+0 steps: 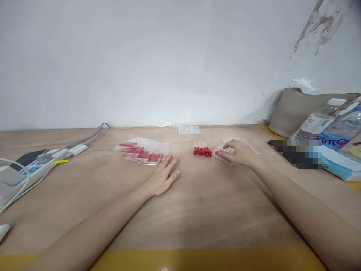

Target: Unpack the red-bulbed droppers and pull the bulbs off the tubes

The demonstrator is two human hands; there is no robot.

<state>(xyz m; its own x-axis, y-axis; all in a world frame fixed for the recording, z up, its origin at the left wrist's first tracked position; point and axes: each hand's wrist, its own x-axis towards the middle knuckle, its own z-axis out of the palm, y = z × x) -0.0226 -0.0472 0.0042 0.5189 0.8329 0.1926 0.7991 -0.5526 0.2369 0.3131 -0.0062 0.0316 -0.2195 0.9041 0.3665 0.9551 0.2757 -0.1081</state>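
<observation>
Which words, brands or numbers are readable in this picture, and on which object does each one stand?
Blue label of the nearer water bottle: only the fragment "nt" is readable; the rest is cut off.
Red and green label of the farther water bottle: too blurred to read.
Yellow tag on the white device at left: too small to read.
Pixelated patch: unreadable.
</observation>
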